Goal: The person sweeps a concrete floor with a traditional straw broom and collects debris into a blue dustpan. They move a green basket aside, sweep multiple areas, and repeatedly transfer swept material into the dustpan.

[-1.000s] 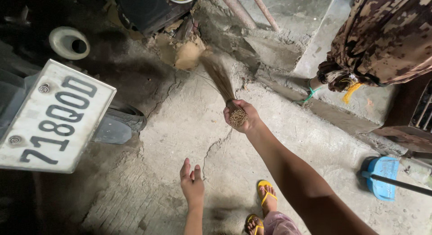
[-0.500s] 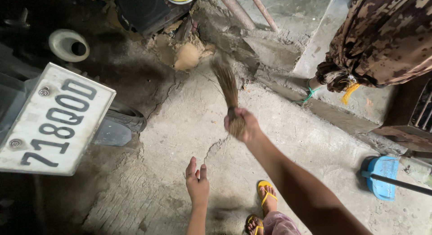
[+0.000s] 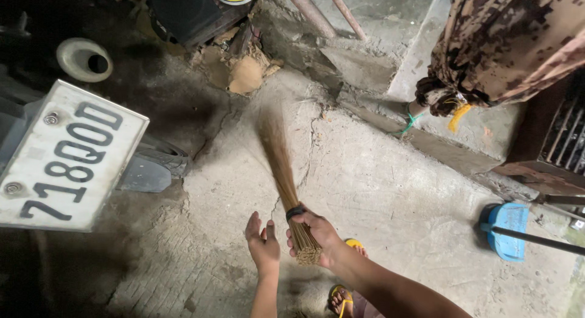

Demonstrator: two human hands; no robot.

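Note:
My right hand (image 3: 319, 237) grips the bound end of a brown stick broom (image 3: 281, 170), whose bristles fan out and blur over the cracked concrete floor (image 3: 378, 190) ahead of me. My left hand (image 3: 262, 243) hangs just left of the broom's handle end, fingers apart, palm toward the broom, holding nothing. My feet in yellow sandals (image 3: 343, 296) show below the right arm.
A white vehicle number plate (image 3: 64, 159) and a tyre (image 3: 159, 162) stand at the left. A pale ring-shaped pot (image 3: 84, 58) and rubble (image 3: 241, 71) lie at the back. A blue dustpan (image 3: 504, 230) sits at the right, near a patterned cloth bundle (image 3: 506, 44).
My right hand has drawn the broom back toward me and down the floor, sweeping from the far rubble to beside my left hand. The left hand stayed almost still.

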